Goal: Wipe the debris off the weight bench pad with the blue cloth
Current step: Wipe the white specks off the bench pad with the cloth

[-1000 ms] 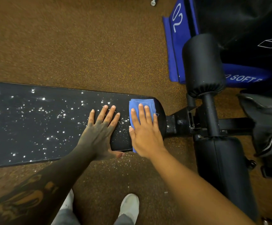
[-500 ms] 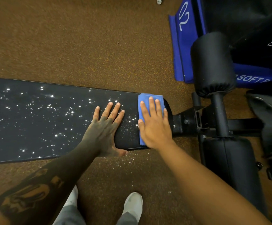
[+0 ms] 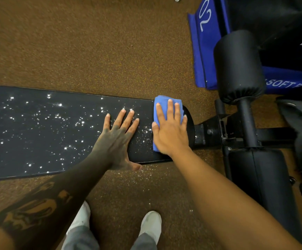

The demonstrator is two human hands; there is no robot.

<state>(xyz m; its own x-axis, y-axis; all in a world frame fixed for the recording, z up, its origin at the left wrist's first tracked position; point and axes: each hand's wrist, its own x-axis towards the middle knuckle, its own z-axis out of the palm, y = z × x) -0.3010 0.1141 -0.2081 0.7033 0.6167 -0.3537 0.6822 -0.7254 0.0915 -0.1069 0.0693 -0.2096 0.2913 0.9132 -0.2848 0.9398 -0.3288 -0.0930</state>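
The long black bench pad (image 3: 38, 132) runs left to right and is sprinkled with glittering debris (image 3: 60, 121) over most of its length. At the pad's right end lies the folded blue cloth (image 3: 162, 103). My right hand (image 3: 170, 130) presses flat on the cloth, fingers spread, covering most of it. My left hand (image 3: 118, 138) rests flat on the pad just left of the cloth, fingers apart, thumb hanging over the near edge. A narrow strip of pad between the two hands still carries fine glitter.
Glitter lies scattered on the brown floor (image 3: 128, 179) below the pad's near edge. Black foam rollers (image 3: 238, 67) and the bench frame (image 3: 217, 130) stand to the right. A blue mat (image 3: 206, 51) lies at the back right. My white shoes (image 3: 150, 226) are below.
My right hand with the cloth has slid slightly toward the pad's far edge. The view has shifted a little; my left hand stays flat on the pad.
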